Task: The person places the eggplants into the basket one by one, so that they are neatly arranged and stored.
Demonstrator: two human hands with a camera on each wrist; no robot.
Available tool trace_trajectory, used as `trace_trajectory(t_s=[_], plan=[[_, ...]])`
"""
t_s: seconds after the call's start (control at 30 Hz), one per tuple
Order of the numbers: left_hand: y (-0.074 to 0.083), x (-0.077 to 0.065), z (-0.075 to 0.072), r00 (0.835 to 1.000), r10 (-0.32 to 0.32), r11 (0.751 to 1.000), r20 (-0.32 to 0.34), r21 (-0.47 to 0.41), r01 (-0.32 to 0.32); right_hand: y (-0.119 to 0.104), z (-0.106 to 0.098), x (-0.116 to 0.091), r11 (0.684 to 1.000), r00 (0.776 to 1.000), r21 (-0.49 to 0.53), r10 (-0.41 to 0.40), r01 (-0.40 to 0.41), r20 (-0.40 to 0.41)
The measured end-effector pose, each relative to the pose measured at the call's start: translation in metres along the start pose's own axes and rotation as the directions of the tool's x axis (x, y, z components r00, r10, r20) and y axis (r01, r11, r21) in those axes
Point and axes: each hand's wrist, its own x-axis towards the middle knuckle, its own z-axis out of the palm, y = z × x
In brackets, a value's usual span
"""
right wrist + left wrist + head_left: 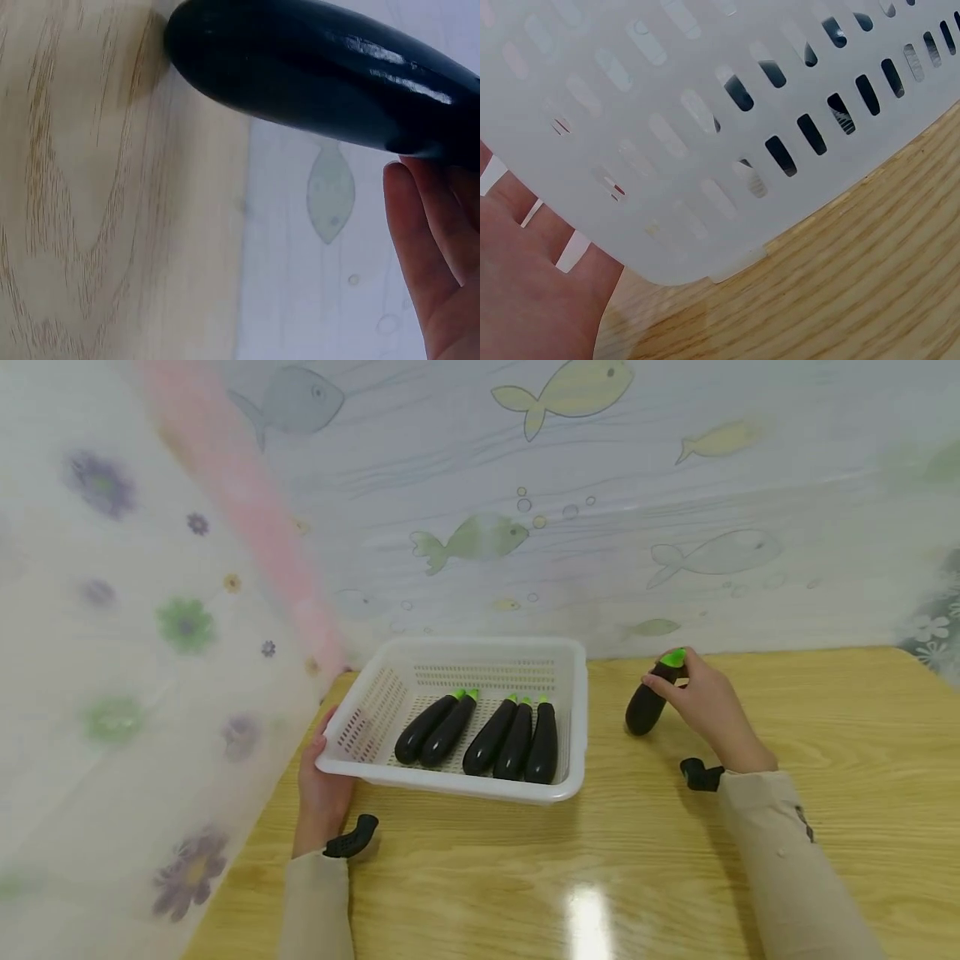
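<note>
A white plastic basket [480, 787] with slotted walls sits on the left part of the table, with several dark eggplants [491, 739] lying inside it, green stem ends toward the back. My left hand [324, 781] grips the basket's left end at the rim; in the left wrist view, its fingers [551, 232] run behind the white wall. Right of the basket, my right hand [708, 697] pinches another eggplant [647, 706] near its green cap, thumb on the near side. This eggplant tilts, with its rounded end down close over the table.
The wooden table [480, 868] reaches back to a wall covering [600, 552] printed with fish. A flower-printed covering [112, 652] hangs along the left side. Black wrist-worn pieces [352, 837] sit at both sleeve cuffs.
</note>
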Motion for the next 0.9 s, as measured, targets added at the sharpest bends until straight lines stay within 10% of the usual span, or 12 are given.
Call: trace_trajectory(t_s=[0.9], plan=[[0.006, -0.002, 0.008, 0.996, -0.048, 0.993, -0.070, 0.103, 0.055, -0.004, 0.015, 0.004, 0.997, 0.987, -0.056, 0.053, -0.045, 0.151]])
